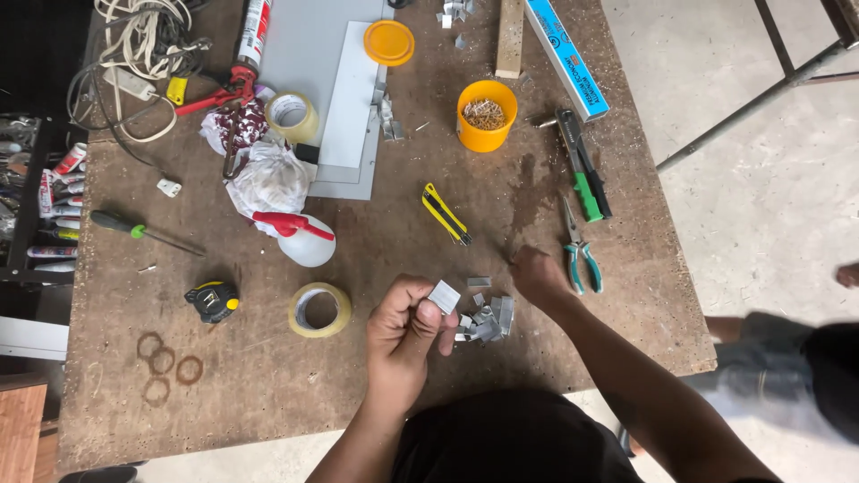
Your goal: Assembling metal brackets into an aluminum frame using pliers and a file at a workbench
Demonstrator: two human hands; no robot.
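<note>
Metal clip (444, 296) pinched in left hand (404, 333) fingers; right hand (537, 273) clenched nr clip pile (488, 320); orange tub (486, 116) holds screws.

Left hand (403, 326) pinches a small metal piece (445, 296) above the bench (268, 376); right hand (537, 273) rests closed by the clip pile (488, 322), near pliers (580, 255).

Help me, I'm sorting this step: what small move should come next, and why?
Probably the right hand should pick another piece from the pile of small grey metal clips. It rests on the brown chipboard table beside them, seemingly empty, while the left hand already pinches one small grey metal clip.
</note>
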